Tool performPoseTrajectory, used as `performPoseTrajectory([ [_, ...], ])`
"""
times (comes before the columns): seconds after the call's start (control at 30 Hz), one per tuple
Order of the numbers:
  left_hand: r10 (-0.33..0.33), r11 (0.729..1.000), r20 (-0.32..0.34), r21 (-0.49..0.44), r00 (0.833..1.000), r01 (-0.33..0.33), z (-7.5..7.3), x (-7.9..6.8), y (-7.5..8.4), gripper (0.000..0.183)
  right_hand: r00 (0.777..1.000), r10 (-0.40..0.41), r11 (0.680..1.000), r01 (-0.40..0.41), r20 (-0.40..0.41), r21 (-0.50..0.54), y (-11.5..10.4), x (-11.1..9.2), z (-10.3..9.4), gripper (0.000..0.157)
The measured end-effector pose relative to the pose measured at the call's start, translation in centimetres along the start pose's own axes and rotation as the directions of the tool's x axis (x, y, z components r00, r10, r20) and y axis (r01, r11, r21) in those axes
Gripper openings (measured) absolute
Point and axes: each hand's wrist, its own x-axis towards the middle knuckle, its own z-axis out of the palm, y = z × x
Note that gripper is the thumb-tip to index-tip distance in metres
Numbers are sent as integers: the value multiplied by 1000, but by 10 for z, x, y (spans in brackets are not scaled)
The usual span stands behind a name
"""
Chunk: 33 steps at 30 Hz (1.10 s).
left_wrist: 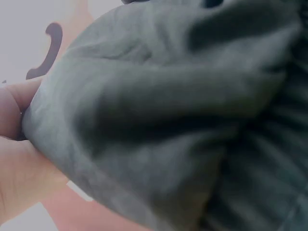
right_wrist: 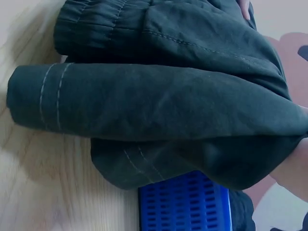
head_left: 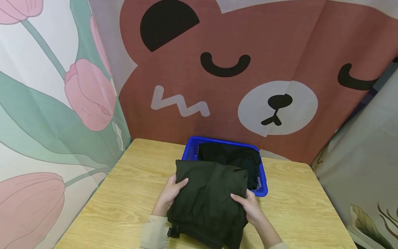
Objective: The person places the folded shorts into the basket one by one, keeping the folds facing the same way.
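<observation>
A folded pair of dark green pants [head_left: 211, 197] hangs between my two hands, above the table. My left hand [head_left: 170, 191] grips its left edge, thumb on the front and the other fingers mostly behind the cloth. On the opposite edge, my right hand [head_left: 249, 206] pinches the fabric the same way. In the right wrist view, the gathered elastic waistband [right_wrist: 91, 29] lies beside the stitched leg hems [right_wrist: 50, 96]. Creased cloth [left_wrist: 144, 110] fills most of the left wrist view.
Behind the pants stands a blue plastic basket [head_left: 263, 183] with dark folded clothing [head_left: 231, 154] inside. It sits at the back of a wood-grain table [head_left: 124, 193]. A curtain with a bear print [head_left: 174, 76] hangs behind the table, and a tulip-print curtain [head_left: 37, 103] on the left.
</observation>
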Motion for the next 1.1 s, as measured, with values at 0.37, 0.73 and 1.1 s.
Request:
performPoseTrajectory([
  [0.37,65,998,75,-32,995,-62,26,3,-8,43,997,18,999,-21,-79,-41,-1,-7,-25,43],
  [0.73,57,998,125,-5,991,-57,43,4,-11,47,992,33,998,-39,-124,-47,-1,-11,-44,46],
  [1.1,80,987,258,112,963,-112,46,5,-11,77,989,56,997,-64,-138,-53,-11,-12,-56,49],
])
